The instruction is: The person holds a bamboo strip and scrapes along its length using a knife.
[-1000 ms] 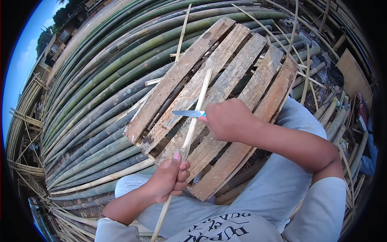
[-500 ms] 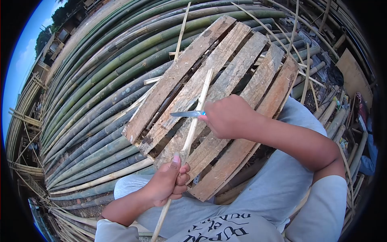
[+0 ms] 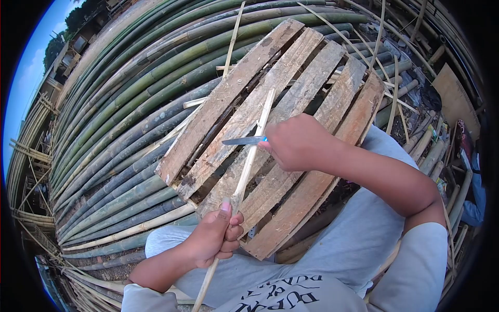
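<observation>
In the head view, the left hand [image 3: 215, 235] is gripping a pale strip [image 3: 245, 179] with fingers curled shut, the strip is slanting over a slatted wooden platform [image 3: 293, 96], and the closed right hand [image 3: 299, 141] is holding a knife [image 3: 240, 141] across it.

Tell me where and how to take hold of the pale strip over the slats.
Grip the pale strip low down, probably best from the person's left, where the left hand wraps it. It is long, thin and slants down toward the person, while the knife in the right hand crosses it higher up, so a low hold should be clear.
</observation>
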`<state>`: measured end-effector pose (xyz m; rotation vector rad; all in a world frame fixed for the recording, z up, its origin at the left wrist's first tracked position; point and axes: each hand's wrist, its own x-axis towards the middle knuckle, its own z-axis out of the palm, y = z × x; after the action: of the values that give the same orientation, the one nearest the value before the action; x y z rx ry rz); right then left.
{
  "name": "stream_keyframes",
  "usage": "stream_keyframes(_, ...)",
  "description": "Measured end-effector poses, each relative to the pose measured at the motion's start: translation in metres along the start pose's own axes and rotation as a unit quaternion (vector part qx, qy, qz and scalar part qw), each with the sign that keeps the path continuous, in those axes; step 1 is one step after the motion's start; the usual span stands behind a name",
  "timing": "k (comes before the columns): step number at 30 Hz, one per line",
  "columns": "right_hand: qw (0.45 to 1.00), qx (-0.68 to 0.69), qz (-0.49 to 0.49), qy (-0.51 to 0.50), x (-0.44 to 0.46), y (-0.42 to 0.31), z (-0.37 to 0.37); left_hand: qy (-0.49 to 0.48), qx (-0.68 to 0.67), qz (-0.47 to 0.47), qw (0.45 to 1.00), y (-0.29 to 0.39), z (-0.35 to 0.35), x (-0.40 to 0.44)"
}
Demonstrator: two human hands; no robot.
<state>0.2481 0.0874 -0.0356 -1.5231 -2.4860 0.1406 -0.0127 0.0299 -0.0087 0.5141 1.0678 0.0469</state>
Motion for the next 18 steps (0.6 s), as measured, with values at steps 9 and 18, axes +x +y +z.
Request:
stream_keyframes(9,0.998,-0.026,0.023,-0.051,-0.003,-0.009,-0.009,-0.005,-0.013,-0.010,1.000,0.000,0.002,-0.003)
stream_keyframes(18,0.995,0.002,-0.038,-0.090,-0.005,-0.008,-0.010,-0.005,-0.018,-0.012,1.000,-0.001,-0.001,-0.007)
